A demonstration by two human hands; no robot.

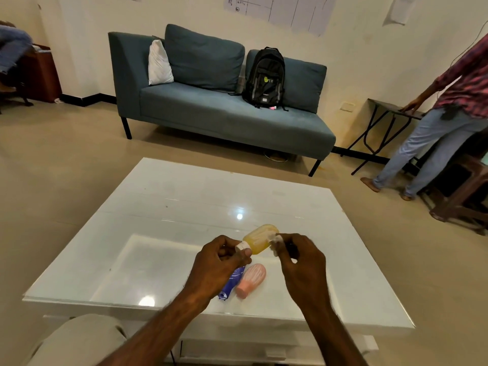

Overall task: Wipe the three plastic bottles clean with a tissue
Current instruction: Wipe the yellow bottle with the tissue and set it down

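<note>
While the left hand (220, 256) pinches the yellow bottle (260, 239) by its cap above the table (163, 207), the right hand (299, 256) rubs a tissue (276, 240) on it (pink bottle (252, 280) and blue bottle (232, 282) lie waiting, probably unwiped).

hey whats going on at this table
A person is cleaning small plastic bottles. The left hand holds the yellow bottle by its white cap end above the white table, while the right hand presses a tissue against its side. The blue bottle and pink bottle lie on the table.
</note>
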